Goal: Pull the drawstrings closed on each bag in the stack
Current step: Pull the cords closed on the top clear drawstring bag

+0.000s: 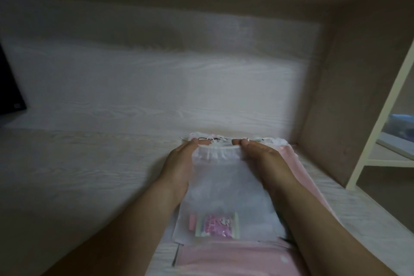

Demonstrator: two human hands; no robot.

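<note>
A sheer white drawstring bag lies on top of a stack of bags, with pink bags showing beneath and to the right. Small pink and green items show through its lower part. My left hand pinches the bag's top hem at the left side. My right hand pinches the same hem at the right. The mouth between them is slightly gathered, and thin drawstrings lie just beyond it.
The stack sits on a pale wood-grain desk near its right edge. A beige side panel rises at the right, with a white shelf frame beyond. A dark object stands at the far left.
</note>
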